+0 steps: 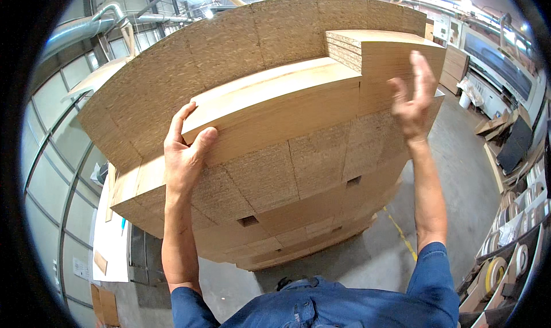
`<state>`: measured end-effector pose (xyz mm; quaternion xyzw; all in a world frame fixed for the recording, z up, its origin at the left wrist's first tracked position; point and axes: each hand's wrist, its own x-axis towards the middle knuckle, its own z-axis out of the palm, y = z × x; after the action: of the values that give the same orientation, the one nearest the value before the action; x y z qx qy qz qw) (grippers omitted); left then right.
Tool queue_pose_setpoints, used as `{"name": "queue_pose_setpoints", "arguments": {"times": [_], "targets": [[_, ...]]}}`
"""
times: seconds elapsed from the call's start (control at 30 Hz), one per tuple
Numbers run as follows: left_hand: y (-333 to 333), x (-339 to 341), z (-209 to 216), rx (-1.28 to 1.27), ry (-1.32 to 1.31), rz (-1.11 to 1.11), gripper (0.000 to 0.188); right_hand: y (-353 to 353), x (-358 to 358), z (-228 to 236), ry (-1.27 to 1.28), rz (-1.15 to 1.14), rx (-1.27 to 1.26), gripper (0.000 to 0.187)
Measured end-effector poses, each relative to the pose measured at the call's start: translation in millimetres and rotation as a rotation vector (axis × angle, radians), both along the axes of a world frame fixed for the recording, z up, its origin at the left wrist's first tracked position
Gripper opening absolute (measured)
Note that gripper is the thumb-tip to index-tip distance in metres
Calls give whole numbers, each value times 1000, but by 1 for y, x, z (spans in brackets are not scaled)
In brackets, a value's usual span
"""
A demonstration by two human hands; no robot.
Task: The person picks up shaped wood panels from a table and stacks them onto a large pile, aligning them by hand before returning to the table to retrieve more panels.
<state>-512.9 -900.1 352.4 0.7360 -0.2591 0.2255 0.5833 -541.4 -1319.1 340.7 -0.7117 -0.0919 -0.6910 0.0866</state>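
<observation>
A long stack of light wood-faced boards [281, 110] lies across a big pile of particleboard panels [252, 181]. Around its left end my left hand [186, 150] is closed, the thumb on the front face and the fingers at the end and top edge. A second, higher stack of boards [396, 64] with layered particleboard edges sits at the right end of the long one. My right hand [414, 107], slightly blurred, is raised in front of this higher stack with its fingers stretched and thumb apart. Nothing shows in it, and I cannot tell whether it touches the wood.
Behind the boards rises a tall wall of stacked particleboard [229, 47]. A white table [115, 236] stands at the left, beside the pile. To the right are a large machine [496, 64], leaning offcuts [513, 147] and a rack of edging rolls [495, 273]. A yellow line [402, 233] crosses the concrete floor.
</observation>
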Motion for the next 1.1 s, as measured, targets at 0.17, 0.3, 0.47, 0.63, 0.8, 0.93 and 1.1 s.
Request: {"name": "queue_pose_setpoints", "arguments": {"times": [0.17, 0.3, 0.47, 0.63, 0.8, 0.93, 1.1], "targets": [[-2, 5, 2, -16, -6, -16, 71, 68, -7, 28, 195, -31, -423, 65], [1, 2, 1, -35, 4, -31, 71, 80, -12, 44, 320, -116, -527, 63], [10, 10, -4, 30, -81, 43, 75, 76, -9, 50, 321, 10, -502, 43], [5, 3, 2, 24, -32, 21, 74, 75, -6, 47, 201, -48, -612, 25], [4, 1, 1, 39, -37, 56, 79, 71, 3, 42, 51, -99, -725, 15], [10, -1, -1, 53, -73, 65, 90, 76, -5, 41, 24, -33, -690, 9], [14, -11, -4, 9, -95, 18, 92, 90, -34, 35, -32, 82, -656, 15]]}}
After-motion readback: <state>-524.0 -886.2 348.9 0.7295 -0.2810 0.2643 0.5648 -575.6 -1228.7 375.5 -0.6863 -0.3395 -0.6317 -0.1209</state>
